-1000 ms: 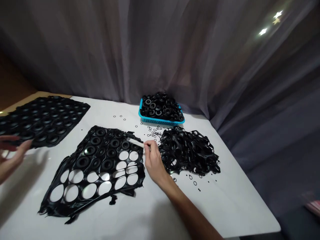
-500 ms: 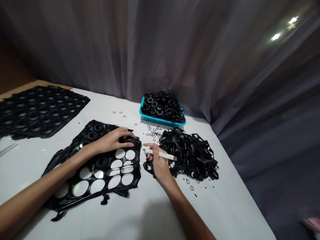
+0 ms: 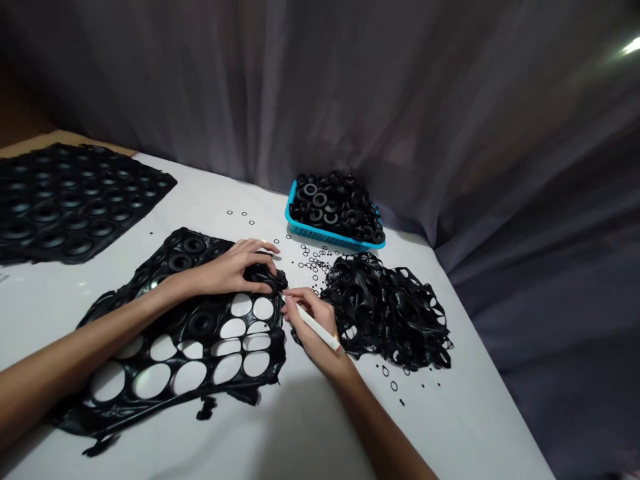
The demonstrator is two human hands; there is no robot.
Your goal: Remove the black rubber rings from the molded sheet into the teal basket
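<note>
A black rubber sheet [image 3: 200,357] with rows of round holes and some ring-shaped pieces lies in front of me. My left hand [image 3: 233,268] rests on its upper right part, thumb and fingers spread around a ring near the edge. My right hand [image 3: 313,327] grips a slim white pen-shaped tool [image 3: 320,328] like a pen. The tool's tip points at the sheet's right edge, close to my left thumb; its exact contact is hard to see. Just right of that hand lies a tangled heap of black rubber scrap [image 3: 390,310].
At the back, a blue basket [image 3: 325,237] is heaped with black rubber rings. Thin small rings [image 3: 315,261] are scattered before it. Another black rubber sheet [image 3: 75,200] lies at far left, its round shapes still filled. A grey curtain [image 3: 350,87] hangs behind the white table [image 3: 225,440].
My right hand has brought the tool's tip left to the sheet's edge and tilted the tool more steeply. My left fingers have spread wider. The camera view has shifted slightly.
</note>
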